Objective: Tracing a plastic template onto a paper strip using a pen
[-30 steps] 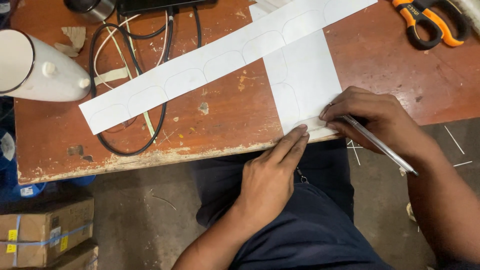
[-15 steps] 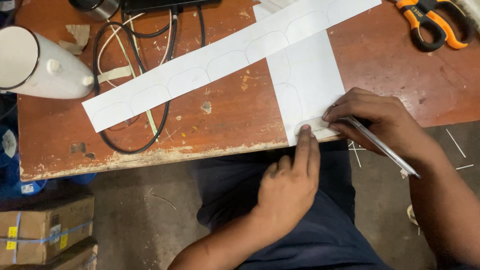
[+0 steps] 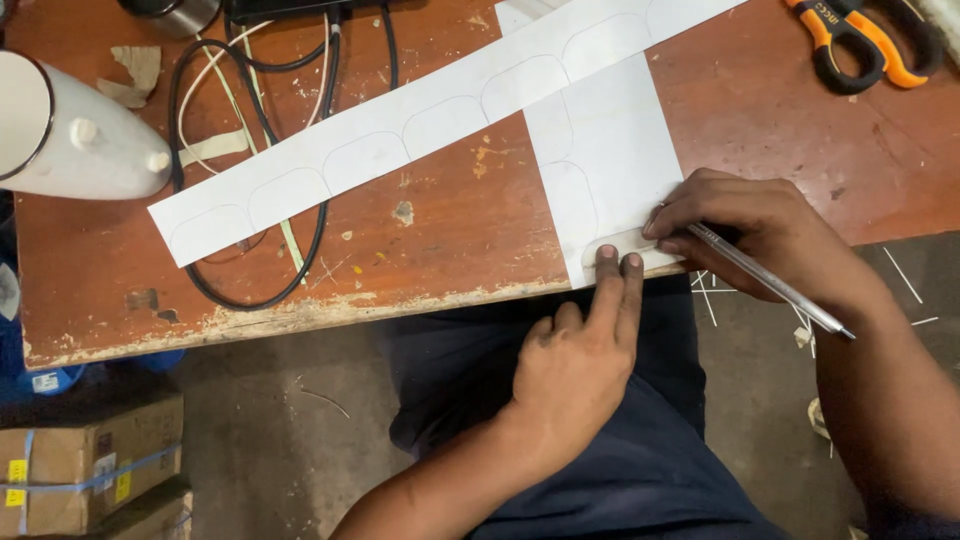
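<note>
Right hand [image 3: 750, 235] gripping slim metal pen [image 3: 770, 282]

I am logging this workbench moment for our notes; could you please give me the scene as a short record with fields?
Surface: worn reddish wooden table
Left hand: two fingertips press a small template onto the paper's near edge
Right hand: holds a silver pen, tip at the template
Paper: upright white strip crossed by a long white strip with traced rounded outlines
Nearby: orange-and-black scissors, black cable, white vessel, cardboard boxes
</note>
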